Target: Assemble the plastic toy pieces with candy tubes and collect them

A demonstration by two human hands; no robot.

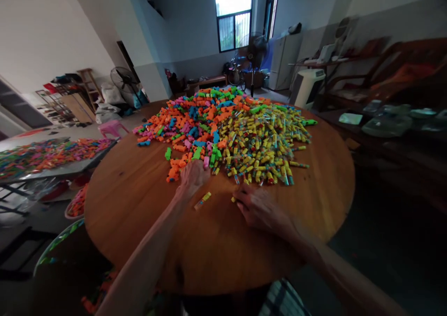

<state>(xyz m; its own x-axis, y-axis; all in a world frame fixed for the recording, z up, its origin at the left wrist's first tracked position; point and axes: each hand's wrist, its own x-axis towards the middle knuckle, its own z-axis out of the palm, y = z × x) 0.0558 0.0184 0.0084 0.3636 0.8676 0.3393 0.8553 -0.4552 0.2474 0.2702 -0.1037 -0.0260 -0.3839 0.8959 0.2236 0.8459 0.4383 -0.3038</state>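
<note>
My left hand reaches to the near edge of a heap of small plastic toy pieces in orange, green, blue and pink. Its fingers look curled, and what they hold is hidden behind the hand; a pink piece shows beside them. My right hand rests low over the table, its fingers closed around a small yellow-ended tube, mostly covered by them. In front of that hand lies a pile of clear tubes with yellow ends. One similar single tube lies on the wood between my hands.
Both heaps sit on a round wooden table. To the left, a lower table holds more coloured pieces, with a filled basin below. A pink stool stands beyond. Fans, a window and a wooden bench are farther off.
</note>
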